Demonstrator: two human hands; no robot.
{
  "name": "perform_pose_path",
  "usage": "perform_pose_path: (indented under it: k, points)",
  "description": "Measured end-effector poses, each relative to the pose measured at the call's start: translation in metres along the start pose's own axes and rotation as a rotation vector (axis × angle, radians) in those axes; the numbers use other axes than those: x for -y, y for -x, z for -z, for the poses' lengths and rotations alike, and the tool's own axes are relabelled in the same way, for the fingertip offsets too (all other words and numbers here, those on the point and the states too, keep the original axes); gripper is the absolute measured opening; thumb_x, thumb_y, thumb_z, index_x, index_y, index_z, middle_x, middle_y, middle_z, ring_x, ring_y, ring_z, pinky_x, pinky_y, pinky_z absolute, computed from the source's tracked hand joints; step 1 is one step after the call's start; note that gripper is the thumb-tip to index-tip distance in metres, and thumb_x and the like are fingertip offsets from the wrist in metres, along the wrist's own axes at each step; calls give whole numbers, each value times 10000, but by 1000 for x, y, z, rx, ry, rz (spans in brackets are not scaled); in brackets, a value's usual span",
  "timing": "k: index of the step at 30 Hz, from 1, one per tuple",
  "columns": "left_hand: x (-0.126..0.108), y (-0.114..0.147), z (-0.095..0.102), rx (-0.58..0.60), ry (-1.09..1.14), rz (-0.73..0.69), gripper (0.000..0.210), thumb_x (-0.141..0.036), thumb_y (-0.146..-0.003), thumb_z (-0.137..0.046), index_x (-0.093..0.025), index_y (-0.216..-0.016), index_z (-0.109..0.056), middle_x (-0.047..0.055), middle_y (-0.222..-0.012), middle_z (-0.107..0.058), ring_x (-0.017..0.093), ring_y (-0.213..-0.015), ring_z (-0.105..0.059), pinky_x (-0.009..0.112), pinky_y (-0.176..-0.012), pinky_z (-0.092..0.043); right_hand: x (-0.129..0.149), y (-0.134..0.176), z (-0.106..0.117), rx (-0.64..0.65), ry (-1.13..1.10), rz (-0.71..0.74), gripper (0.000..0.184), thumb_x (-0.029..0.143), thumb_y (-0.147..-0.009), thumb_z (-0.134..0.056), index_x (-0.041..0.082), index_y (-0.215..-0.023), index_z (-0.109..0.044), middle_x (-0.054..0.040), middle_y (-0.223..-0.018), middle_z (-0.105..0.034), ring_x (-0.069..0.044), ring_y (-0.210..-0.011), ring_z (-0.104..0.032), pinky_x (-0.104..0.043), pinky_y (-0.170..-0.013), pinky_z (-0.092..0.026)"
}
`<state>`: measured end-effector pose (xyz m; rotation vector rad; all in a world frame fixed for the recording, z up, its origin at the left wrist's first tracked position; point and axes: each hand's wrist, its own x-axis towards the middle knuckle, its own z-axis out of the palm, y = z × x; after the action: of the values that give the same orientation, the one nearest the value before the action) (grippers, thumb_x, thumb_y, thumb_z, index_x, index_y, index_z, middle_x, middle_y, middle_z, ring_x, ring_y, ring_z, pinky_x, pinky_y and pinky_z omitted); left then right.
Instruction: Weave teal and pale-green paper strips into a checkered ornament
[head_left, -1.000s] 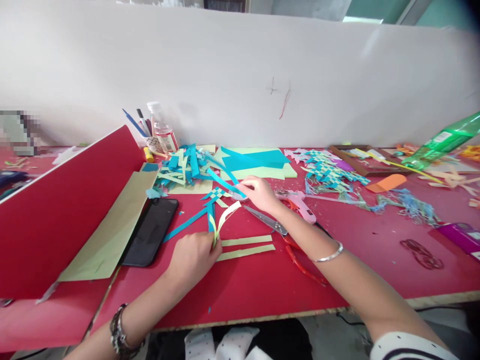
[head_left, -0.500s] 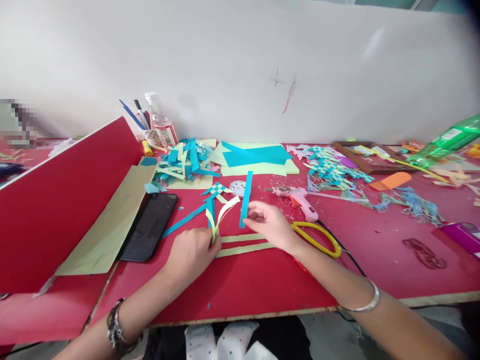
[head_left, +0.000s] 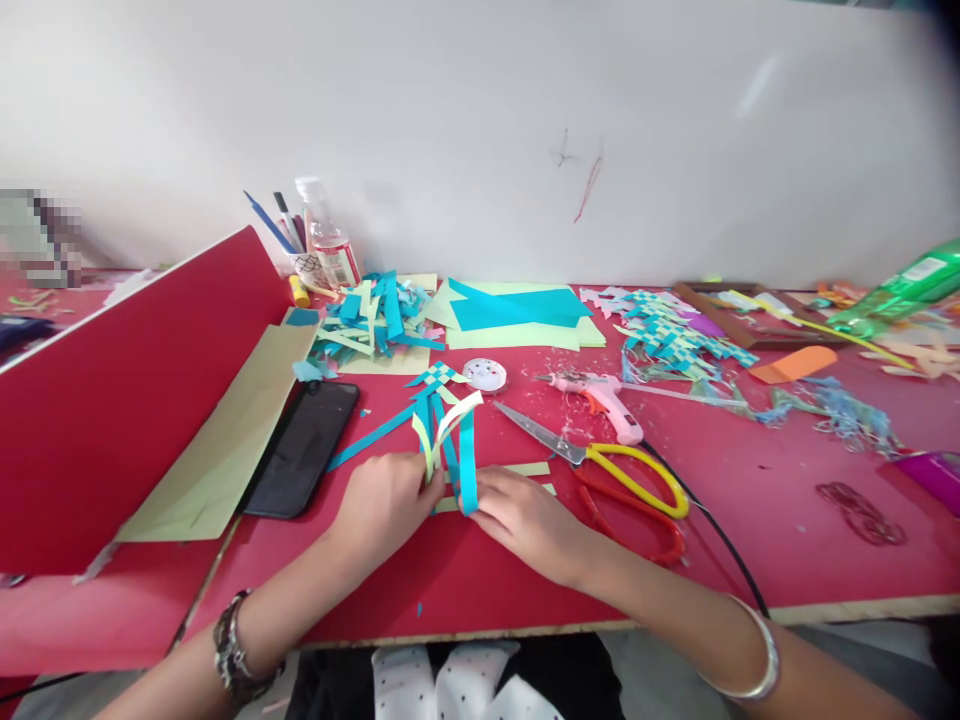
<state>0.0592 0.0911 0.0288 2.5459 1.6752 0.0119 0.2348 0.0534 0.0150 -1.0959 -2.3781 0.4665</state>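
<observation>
Over red table [head_left: 795, 560], toward its near side, logged paper strips between two bare hands. Saw left hand [head_left: 390, 495] pinching pale green strips [head_left: 459, 412] between thumb and fingers, free ends splayed upward and curling. Saw right hand [head_left: 529, 515] gripping blue strip [head_left: 468, 455] by its lower end, length upright just beside the green. Couldn't make out any join inside left hand's grip. Noted more blue strips [head_left: 379, 435] running out from checkered woven piece [head_left: 437, 376] beyond, plus loose green strips [head_left: 534, 468] flat on table, partly hidden by right hand. Judged all as thin paper: very light, bendy, low slip, easily creased or torn. Judged best hold as light fingertip pinch near an end, flat across the width, no hard squeezing or tugging. Containers next: tagged patterned cup [head_left: 306, 266] upright at back left, with pens [head_left: 286, 215] sticking out; clear bottle [head_left: 334, 250] beside it, contents unclear; shallow round dish [head_left: 485, 375] past woven piece, dark specks within, too small to identify; brown tray [head_left: 750, 340] at back right, white pieces and yellow stick [head_left: 817, 322] across it; tilted green bottle [head_left: 904, 285] far right, contents unclear.
</observation>
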Motion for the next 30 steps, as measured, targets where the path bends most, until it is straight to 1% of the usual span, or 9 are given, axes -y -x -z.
perform_pose_path:
  k: [4, 7, 10, 13, 15, 18, 22, 26, 30]
  points:
    - [2, 0, -1, -8, 15, -7, 403, -344, -851, -358, -134, -572, -557, 67, -532, -580, 148, -495, -551, 249, -434, -167, -1, 0, 0, 30, -36, 15, 185, 161, -839, -459, 191, -934, -615, -61, -1006, -629, -151, -974, -554, -272, -856, -438]
    - [3, 1, -1, -7, 24, -9, 384, -334, -845, -362, -135, -580, -558, 65, -535, -586, 149, -502, -557, 245, -433, -184, -2, 1, 3, 131, 47, 78, 161, 163, -811, -507, 216, -887, -639, -53, -1067, -605, -180, -1043, -508, -316, -898, -404]
    - [3, 1, -1, -5, 32, 7, 379, -335, -841, -363, -135, -584, -556, 65, -531, -586, 152, -517, -572, 240, -431, -213, 1, 3, 6, 206, 151, 115, 218, 171, -800, -526, 260, -975, -624, -66, -1159, -549, -212, -1115, -448, -360, -907, -380]
    - [2, 0, 0, -2, 36, 19, 377, -336, -839, -368, -131, -593, -567, 68, -544, -594, 148, -523, -568, 231, -435, -229, 4, 7, 5, 193, 237, 145, 275, 194, -852, -451, 293, -1076, -574, -77, -1209, -512, -216, -1152, -409, -378, -910, -358]
    - [1, 0, 0, 8, 36, 24, 374, -332, -835, -374, -130, -594, -576, 68, -554, -600, 141, -512, -553, 228, -435, -217, 5, 9, 3, 158, 286, 158, 280, 197, -868, -421, 281, -1099, -555, -83, -1200, -518, -215, -1135, -419, -380, -910, -348]
    - [1, 0, 0, -5, 41, 26, 387, -331, -833, -378, -130, -564, -570, 64, -547, -592, 133, -494, -536, 235, -434, -182, 4, 8, 1, 112, 313, 169, 268, 159, -866, -416, 208, -1093, -550, -89, -1079, -585, -192, -1013, -489, -336, -871, -364]
    - [1, -1, -1, -25, 45, 24, 407, -341, -834, -375, -129, -530, -543, 53, -504, -554, 122, -457, -506, 244, -429, -145, 4, 5, 2, 109, 345, 242, 214, 112, -867, -393, 163, -893, -599, -58, -900, -634, -155, -821, -521, -302, -785, -368]
    - [1, -1, -1, -34, 41, 17, 406, -338, -835, -376, -129, -523, -530, 49, -493, -536, 116, -446, -488, 243, -430, -137, 6, 1, 1, 53, 431, 331, 261, 75, -861, -373, 169, -766, -597, -21, -722, -612, -134, -700, -491, -292, -758, -348]
    - [1, 0, -1, -36, 44, 14, 407, -337, -835, -374, -130, -519, -524, 54, -497, -537, 116, -445, -484, 243, -431, -138, 10, -3, -1, -5, 486, 342, 248, 69, -845, -395, 169, -723, -586, -5, -634, -553, -130, -618, -452, -272, -655, -350]
